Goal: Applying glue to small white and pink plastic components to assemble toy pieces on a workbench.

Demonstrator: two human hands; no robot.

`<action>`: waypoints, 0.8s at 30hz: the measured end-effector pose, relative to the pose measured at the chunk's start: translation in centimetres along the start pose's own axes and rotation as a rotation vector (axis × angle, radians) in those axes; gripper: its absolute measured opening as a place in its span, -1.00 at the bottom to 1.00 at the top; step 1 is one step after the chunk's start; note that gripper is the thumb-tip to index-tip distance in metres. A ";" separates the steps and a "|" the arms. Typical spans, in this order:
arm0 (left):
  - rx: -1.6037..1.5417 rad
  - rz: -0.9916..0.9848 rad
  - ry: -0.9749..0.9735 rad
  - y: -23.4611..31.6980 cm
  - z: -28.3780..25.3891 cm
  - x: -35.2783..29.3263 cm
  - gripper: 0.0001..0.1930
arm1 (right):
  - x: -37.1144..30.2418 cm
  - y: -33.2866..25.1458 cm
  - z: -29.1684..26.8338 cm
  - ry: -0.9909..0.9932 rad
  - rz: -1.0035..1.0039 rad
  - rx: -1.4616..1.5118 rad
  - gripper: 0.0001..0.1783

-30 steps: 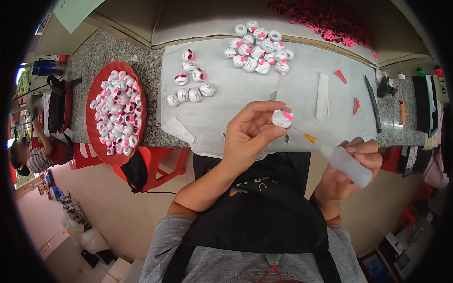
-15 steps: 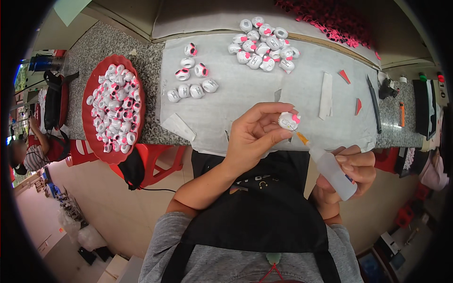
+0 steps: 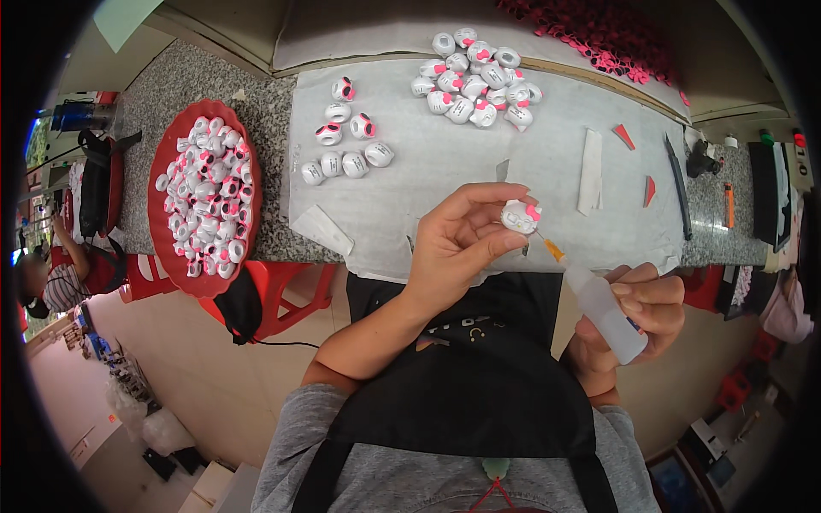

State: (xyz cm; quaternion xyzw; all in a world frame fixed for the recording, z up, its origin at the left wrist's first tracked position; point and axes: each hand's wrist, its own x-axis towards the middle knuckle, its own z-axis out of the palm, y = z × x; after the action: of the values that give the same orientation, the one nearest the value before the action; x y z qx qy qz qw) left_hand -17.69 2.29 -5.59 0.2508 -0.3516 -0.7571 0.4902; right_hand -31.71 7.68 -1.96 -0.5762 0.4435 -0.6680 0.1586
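Between the thumb and fingers of my left hand (image 3: 462, 239) is a small white cat-head figure (image 3: 519, 217) with a pink bow. My right hand (image 3: 646, 308) grips a translucent squeeze bottle (image 3: 605, 316), tilted up to the left. An orange needle tip (image 3: 554, 250) on the bottle points at the lower right of the figure; whether the thin needle touches it I cannot tell. Both hands are above the near edge of the paper-covered table (image 3: 410, 214). Farther off lie a cluster of similar white heads (image 3: 479, 81) and a smaller group of heads (image 3: 344, 162) to the left.
A red scalloped tray (image 3: 162, 231) heaped with white and pink heads stands at left. Many pink pieces (image 3: 611, 43) lie at the far right. White strips (image 3: 590, 171), red scraps (image 3: 624, 137), dark tweezers (image 3: 678, 188) and an orange stick (image 3: 729, 205) lie right. A red stool (image 3: 286, 295) stands below the tray.
The figure has shifted slightly left in my left fingers. The bottle and its needle tip have drawn a little right and down, so the orange tip is farther from the figure.
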 end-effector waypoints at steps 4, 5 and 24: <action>0.007 -0.008 -0.017 0.0 0.0 0.0 -0.64 | 0.0 0.1 0.1 0.016 -0.013 -0.015 -0.60; 0.009 -0.018 -0.020 0.0 0.0 -0.1 -0.64 | 0.0 0.1 0.1 0.016 -0.013 -0.015 -0.60; 0.334 0.189 -0.079 -0.4 -0.1 0.0 -0.66 | -0.2 0.1 0.2 -0.009 0.020 -0.022 -0.57</action>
State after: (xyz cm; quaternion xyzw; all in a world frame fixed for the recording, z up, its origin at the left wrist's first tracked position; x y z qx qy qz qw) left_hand -17.90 2.35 -5.96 0.2646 -0.5133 -0.6481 0.4965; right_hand -31.48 7.63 -2.17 -0.5764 0.4558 -0.6589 0.1608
